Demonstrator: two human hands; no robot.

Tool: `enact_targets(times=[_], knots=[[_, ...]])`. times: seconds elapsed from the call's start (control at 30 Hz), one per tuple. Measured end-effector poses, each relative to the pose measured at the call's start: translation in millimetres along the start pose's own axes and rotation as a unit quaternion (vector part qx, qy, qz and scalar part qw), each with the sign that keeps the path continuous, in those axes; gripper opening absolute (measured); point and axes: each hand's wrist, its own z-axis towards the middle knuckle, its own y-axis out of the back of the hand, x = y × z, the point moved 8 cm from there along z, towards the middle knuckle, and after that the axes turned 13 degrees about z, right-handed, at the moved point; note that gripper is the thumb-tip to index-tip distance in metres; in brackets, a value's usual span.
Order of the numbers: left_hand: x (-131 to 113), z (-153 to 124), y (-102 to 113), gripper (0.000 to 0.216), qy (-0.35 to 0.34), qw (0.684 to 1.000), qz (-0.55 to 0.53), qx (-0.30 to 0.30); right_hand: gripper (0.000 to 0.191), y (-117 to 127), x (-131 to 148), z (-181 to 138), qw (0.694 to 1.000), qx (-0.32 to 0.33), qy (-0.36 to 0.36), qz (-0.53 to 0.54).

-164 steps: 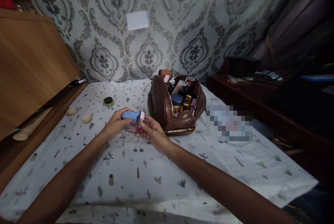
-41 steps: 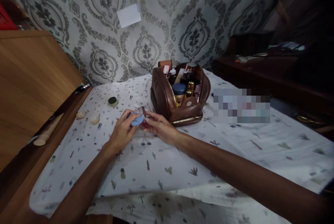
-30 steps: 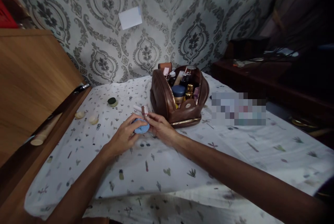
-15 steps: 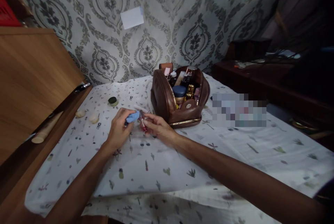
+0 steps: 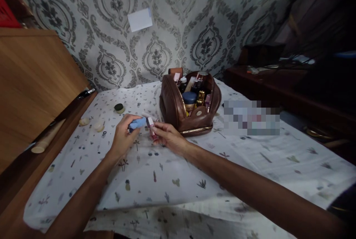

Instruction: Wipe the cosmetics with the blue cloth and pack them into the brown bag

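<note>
My left hand pinches a folded blue cloth between thumb and fingers. In my right hand is a small reddish lip gloss tube, held upright but slightly tilted, with a pale label side showing. The cloth is beside the tube's upper end; whether they touch is hard to tell. Just right of my right hand stands an open brown leather makeup bag. It holds a blue-lidded jar, gold tubes and several other bottles. A thin pale item behind the tube is too blurred to name.
A small dark-lidded jar stands behind my left hand. Two cream-coloured small items lie to the left on the patterned cloth. A wooden cabinet borders the left side. A blurred-out patch covers something at right.
The blue cloth has drawn slightly left, away from the tube. The tube has turned in my right hand, so its pale side shows. The view has shifted a little.
</note>
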Motion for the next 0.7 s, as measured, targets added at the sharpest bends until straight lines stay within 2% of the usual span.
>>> enact_targets(times=[0.17, 0.37, 0.43, 0.5, 0.63, 0.7], knots=[[1, -1, -4, 0.017, -0.016, 0.999, 0.024, 0.014, 0.044, 0, -1, 0, 1.0, -0.001, -0.01, -0.022], [-16, -6, -20, 0.021, -0.078, 0.988, -0.038, 0.126, 0.043, 2, 3, 3, 1.0, -0.012, 0.007, 0.022], [-19, -6, -21, 0.02, -0.085, 0.985, -0.067, 0.136, 0.044, 3, 3, 3, 0.999, -0.022, 0.006, 0.024], [-13, -4, -17, 0.019, -0.059, 0.989, -0.07, 0.117, 0.043, 3, 3, 2, 1.0, -0.022, 0.004, 0.02], [9, 1, -5, 0.017, 0.031, 0.998, -0.036, 0.036, 0.042, 3, -1, 1, 1.0, -0.014, -0.015, 0.01], [15, 1, -2, 0.017, 0.047, 0.998, -0.028, 0.015, 0.048, 4, -4, 1, 1.0, -0.012, -0.023, 0.008]])
